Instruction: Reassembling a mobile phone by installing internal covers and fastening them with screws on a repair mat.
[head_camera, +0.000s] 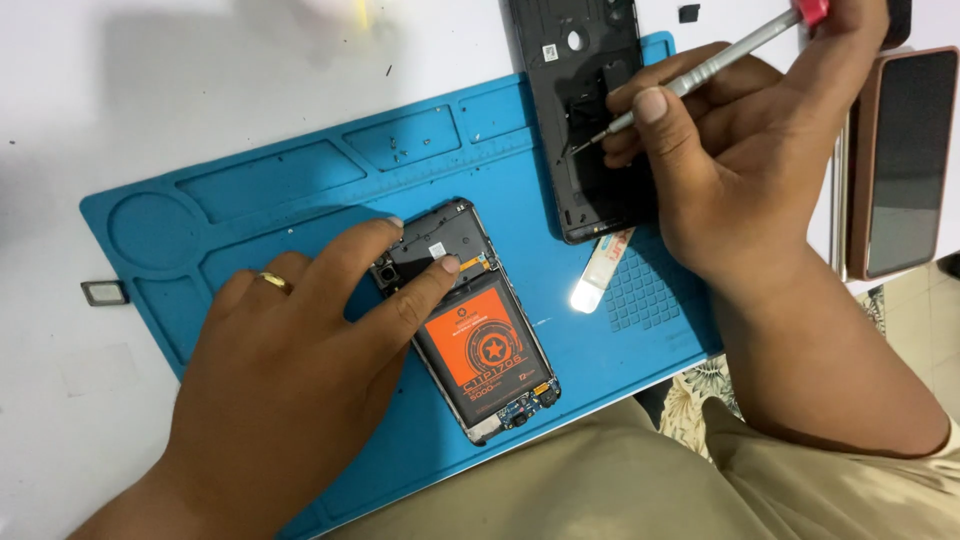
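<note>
Resting flat on a blue work mat, an opened phone with an orange-labelled battery lies near the middle of the scene, directly under the left hand. That hand's grip is spread open and holds nothing; two fingertips press on the far, upper end of the opened phone, and a gold ring sits on one finger. To the far right, a black back cover lies inner side up, partly on the mat and partly on the white surface. The right hand hovers over it, its grip closed around a slim grey screwdriver whose tip meets the cover's inside. The mat's far moulded compartments contain a few tiny dark specks, too small to identify. A second phone lies at the right edge, and a small tray-like metal piece lies left of the mat.
</note>
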